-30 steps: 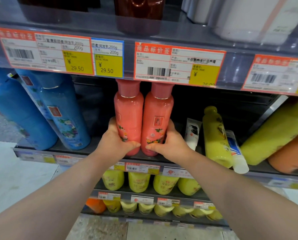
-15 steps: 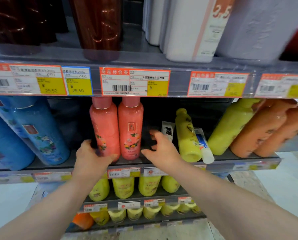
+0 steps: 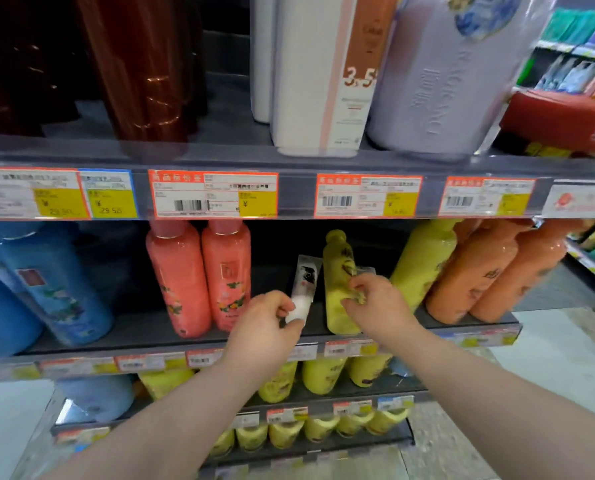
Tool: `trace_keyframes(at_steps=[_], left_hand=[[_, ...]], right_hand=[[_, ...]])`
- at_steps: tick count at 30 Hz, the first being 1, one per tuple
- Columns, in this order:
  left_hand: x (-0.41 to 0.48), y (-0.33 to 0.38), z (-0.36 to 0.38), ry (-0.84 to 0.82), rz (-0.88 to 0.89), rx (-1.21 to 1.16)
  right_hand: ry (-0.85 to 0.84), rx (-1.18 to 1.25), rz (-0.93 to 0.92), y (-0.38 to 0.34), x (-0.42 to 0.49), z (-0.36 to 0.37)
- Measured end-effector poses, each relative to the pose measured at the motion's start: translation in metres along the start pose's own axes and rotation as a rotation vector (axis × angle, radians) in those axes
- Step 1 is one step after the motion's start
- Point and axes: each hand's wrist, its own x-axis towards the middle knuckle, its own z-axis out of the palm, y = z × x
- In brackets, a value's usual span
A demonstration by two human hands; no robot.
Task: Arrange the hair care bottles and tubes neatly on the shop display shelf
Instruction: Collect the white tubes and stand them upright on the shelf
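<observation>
The left hand [image 3: 265, 327] pinches the round white cap of a soft white tube [image 3: 304, 275] between thumb and fingertips; the tube is flat and crimped at its top end and stands cap-down near the front of the dark shelf [image 3: 133, 330]. Just right of it stands a slim, glossy yellow bottle [image 3: 337, 271] with a rounded top. The right hand [image 3: 379, 306] presses against that bottle's right side with fingers curled round a second tube [image 3: 365, 270], of which only the grey tip shows above the knuckles.

Left of the white tube two smooth pink bottles [image 3: 199, 278] with flower prints stand touching. Further left are fat blue bottles [image 3: 54, 289]. To the right a bigger yellow-green bottle [image 3: 424, 261] and orange bottles [image 3: 479, 271] lean left.

A clear rail of price labels [image 3: 213, 194] runs along the edge of the upper board, low over the bottle tops. Bare shelf lies between the blue and pink bottles, and a narrow gap between the pink bottles and the white tube
</observation>
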Motion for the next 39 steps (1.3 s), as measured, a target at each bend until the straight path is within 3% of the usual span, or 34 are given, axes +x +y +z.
trace_keyframes(at_steps=[10,15,21,28,36,39], left_hand=[[0.045,0.024,0.066,-0.076,-0.162,-0.032],[0.059,0.018,0.071,0.076,-0.152,0.023],[0.064,0.011,0.072,0.079,-0.188,0.079],[0.056,0.006,0.069,0.033,-0.115,0.113],[0.045,0.003,0.069,-0.049,-0.073,0.056],[0.036,0.023,0.067,-0.063,-0.149,-0.154]], right_hand=[[-0.114,0.024,0.126,0.003,0.074,0.009],[-0.141,-0.008,0.157,0.007,0.091,0.012],[-0.135,-0.036,0.177,0.008,0.104,0.026],[-0.064,0.276,0.143,0.012,0.105,0.041],[0.061,0.440,0.049,0.011,0.082,0.030],[0.085,0.589,0.033,0.012,0.067,0.026]])
